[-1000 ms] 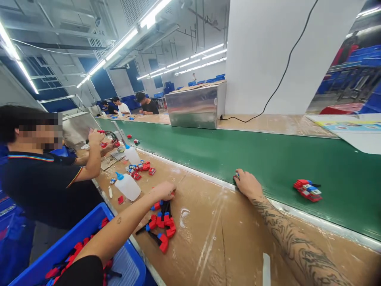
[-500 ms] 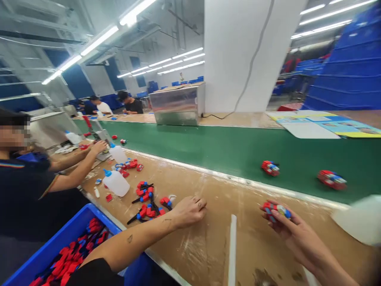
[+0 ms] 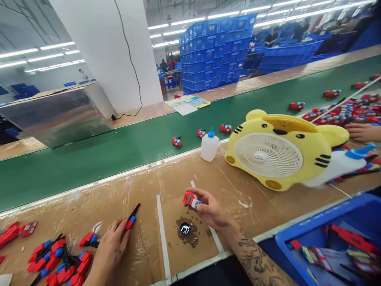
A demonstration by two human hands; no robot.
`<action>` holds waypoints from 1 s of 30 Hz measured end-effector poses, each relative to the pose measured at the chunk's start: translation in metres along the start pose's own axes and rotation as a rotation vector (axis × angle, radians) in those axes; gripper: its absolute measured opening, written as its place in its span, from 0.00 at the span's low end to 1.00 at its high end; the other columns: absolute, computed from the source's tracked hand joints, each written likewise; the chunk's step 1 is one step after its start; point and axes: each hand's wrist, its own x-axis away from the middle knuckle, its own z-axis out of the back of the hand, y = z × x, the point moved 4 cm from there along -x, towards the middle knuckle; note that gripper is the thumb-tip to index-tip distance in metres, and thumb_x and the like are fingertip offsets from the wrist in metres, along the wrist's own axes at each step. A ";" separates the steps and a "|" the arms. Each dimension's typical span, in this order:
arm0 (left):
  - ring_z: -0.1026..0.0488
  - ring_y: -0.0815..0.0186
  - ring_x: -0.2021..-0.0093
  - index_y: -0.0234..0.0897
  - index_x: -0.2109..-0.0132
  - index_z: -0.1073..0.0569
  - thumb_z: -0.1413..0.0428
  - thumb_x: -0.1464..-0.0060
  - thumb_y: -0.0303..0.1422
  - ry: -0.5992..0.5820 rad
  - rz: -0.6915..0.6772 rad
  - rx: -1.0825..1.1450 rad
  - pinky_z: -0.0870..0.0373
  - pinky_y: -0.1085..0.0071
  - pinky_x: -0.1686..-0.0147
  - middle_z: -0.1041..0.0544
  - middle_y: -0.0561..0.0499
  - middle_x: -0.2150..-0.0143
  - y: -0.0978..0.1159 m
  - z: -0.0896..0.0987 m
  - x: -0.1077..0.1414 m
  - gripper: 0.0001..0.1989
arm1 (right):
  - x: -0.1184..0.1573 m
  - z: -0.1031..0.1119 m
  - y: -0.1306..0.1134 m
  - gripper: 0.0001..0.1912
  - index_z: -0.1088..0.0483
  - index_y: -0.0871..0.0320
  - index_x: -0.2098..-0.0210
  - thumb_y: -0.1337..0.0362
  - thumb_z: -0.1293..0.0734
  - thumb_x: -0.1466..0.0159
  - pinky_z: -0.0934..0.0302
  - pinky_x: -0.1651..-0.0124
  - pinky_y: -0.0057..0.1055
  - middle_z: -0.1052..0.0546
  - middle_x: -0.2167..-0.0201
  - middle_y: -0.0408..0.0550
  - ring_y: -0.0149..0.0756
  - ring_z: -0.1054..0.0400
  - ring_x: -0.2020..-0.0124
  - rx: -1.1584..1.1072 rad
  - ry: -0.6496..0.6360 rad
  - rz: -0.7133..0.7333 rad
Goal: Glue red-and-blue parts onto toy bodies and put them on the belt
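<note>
My right hand (image 3: 210,208) holds a small red, blue and grey toy body (image 3: 190,199) above a dark glue blot (image 3: 185,228) on the brown cardboard worktop (image 3: 143,190). My left hand (image 3: 110,249) pinches a thin black, red and blue toy part (image 3: 131,217) just above the worktop. A heap of similar red and blue parts (image 3: 56,260) lies left of that hand. Strips of white tape (image 3: 162,234) frame the blot.
A green conveyor belt (image 3: 89,157) carries several small red toys (image 3: 176,141). A white glue bottle with a blue cap (image 3: 209,145) and a yellow tiger-shaped fan (image 3: 278,150) stand on the worktop. Blue bin (image 3: 297,234) lower right. Another person's hand (image 3: 361,132) works far right.
The view has swung right, off the co-worker and onto the fan. My right hand brought the toy body in over the glue blot. My left hand picked up a thin part.
</note>
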 end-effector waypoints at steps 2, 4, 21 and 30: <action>0.23 0.55 0.53 0.40 0.45 0.28 0.53 0.40 0.31 -0.117 0.032 -0.069 0.26 0.61 0.54 0.23 0.43 0.50 -0.002 0.002 -0.005 0.18 | 0.007 0.007 0.000 0.32 0.28 0.54 0.54 0.61 0.17 0.57 0.37 0.52 0.35 0.22 0.59 0.46 0.39 0.26 0.57 0.046 -0.009 0.009; 0.23 0.53 0.53 0.34 0.48 0.26 0.53 0.44 0.28 -0.233 0.034 -0.200 0.27 0.59 0.53 0.23 0.40 0.52 -0.001 0.006 -0.013 0.19 | 0.015 0.014 -0.002 0.32 0.31 0.53 0.56 0.65 0.17 0.56 0.37 0.52 0.35 0.22 0.59 0.45 0.39 0.26 0.56 0.174 -0.013 0.010; 0.34 0.56 0.39 0.46 0.47 0.28 0.50 0.39 0.22 -0.223 -0.995 0.111 0.32 0.58 0.42 0.26 0.44 0.42 0.174 0.044 -0.036 0.18 | 0.047 0.056 0.000 0.28 0.31 0.55 0.56 0.67 0.19 0.53 0.34 0.52 0.34 0.19 0.59 0.46 0.37 0.25 0.58 0.173 0.355 0.062; 0.31 0.55 0.43 0.43 0.50 0.26 0.51 0.35 0.25 -0.311 -1.092 -0.016 0.28 0.59 0.50 0.26 0.42 0.43 0.190 0.039 -0.045 0.13 | 0.050 0.054 0.003 0.29 0.31 0.54 0.55 0.67 0.19 0.53 0.34 0.51 0.35 0.20 0.59 0.46 0.38 0.24 0.57 0.152 0.349 0.058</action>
